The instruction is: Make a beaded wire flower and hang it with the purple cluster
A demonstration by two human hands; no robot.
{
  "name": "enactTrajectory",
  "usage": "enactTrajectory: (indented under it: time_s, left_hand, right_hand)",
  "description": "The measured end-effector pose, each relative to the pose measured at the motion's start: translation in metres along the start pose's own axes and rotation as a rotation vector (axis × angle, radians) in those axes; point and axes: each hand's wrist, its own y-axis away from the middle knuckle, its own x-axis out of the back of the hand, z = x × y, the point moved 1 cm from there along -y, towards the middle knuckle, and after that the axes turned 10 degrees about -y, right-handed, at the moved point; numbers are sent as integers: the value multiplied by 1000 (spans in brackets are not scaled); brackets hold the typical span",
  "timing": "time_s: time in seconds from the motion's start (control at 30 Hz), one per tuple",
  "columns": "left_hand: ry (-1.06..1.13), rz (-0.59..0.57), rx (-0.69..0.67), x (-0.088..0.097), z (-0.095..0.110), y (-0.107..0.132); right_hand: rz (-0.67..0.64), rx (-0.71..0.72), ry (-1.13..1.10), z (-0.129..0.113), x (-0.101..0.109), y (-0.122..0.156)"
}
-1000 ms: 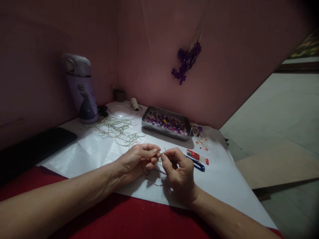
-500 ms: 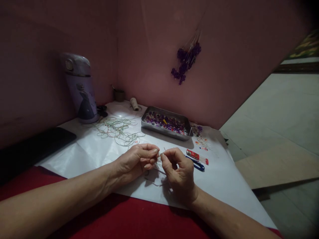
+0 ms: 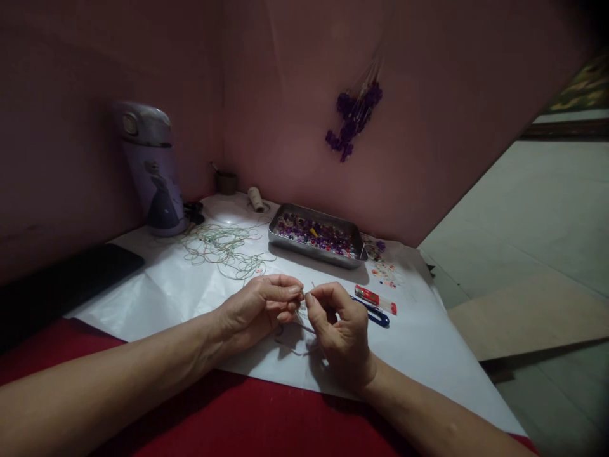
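My left hand (image 3: 261, 311) is closed in a pinch, thumb against forefinger, on a thin pale cord (image 3: 301, 311). Almost touching it, my right hand (image 3: 340, 330) pinches the same cord between thumb and forefinger, a short end poking up above the fingertips. Loops of the cord hang below both hands over the white paper (image 3: 394, 362). Any knot or bead at the fingertips is too small to make out. Just right of my right hand lie a red lighter (image 3: 375, 298) and a dark blue-handled tool (image 3: 378, 315), partly hidden by that hand.
A metal tray (image 3: 318, 254) of mostly purple beads stands behind the hands. Tangled thread (image 3: 221, 244), a spool (image 3: 255, 199) and a lilac bottle (image 3: 152, 171) are to the left. Purple beaded strands (image 3: 354, 114) hang on the wall. Loose beads (image 3: 385, 273) lie right.
Both hands hold nearly the same pose at the cord. The whole view has shifted very slightly; nothing has been let go or picked up.
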Motion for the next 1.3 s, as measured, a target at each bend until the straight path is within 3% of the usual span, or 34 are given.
enactTrajectory:
  time_s: [0.77,1.3]
  left_hand:
    - [3,8,0,1,-1,-1]
    - [-104,-56,-57,2,-3,0]
  right_hand:
    - [-6,-15,26,-1,0,1]
    - [-16,-4,42,-2,0,0]
